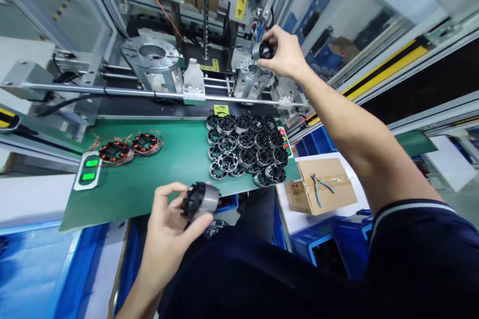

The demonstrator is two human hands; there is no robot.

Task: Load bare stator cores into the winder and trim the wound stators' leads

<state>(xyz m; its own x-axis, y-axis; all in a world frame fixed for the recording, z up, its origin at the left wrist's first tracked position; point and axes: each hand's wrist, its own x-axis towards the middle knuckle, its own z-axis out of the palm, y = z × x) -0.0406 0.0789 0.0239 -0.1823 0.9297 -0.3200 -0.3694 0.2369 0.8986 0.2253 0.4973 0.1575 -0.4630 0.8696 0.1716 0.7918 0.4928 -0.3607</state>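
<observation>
In my left hand (pixel 170 219) is a motor stator core (pixel 207 198), a steel ring with black toothed insulators, held tilted in front of the green bench edge. My right hand (pixel 282 52) reaches forward and pinches another stator core (pixel 266 50) just above the right metal fixture (pixel 251 79); whether it touches the fixture I cannot tell. Several like cores (pixel 246 140) stand in close rows, some stacked, on the green bench top (pixel 179 149). Two stators wound with copper wire (pixel 114 151) lie at its left, their loose leads spread out.
A larger round fixture (pixel 151 55) stands behind a horizontal metal rail (pixel 149 93). Left on the bench is a box with two green buttons (pixel 88 169). Cutting pliers (pixel 320 187) lie on a cardboard box (pixel 337 179) at right. Blue bins (pixel 41 269) flank the bench.
</observation>
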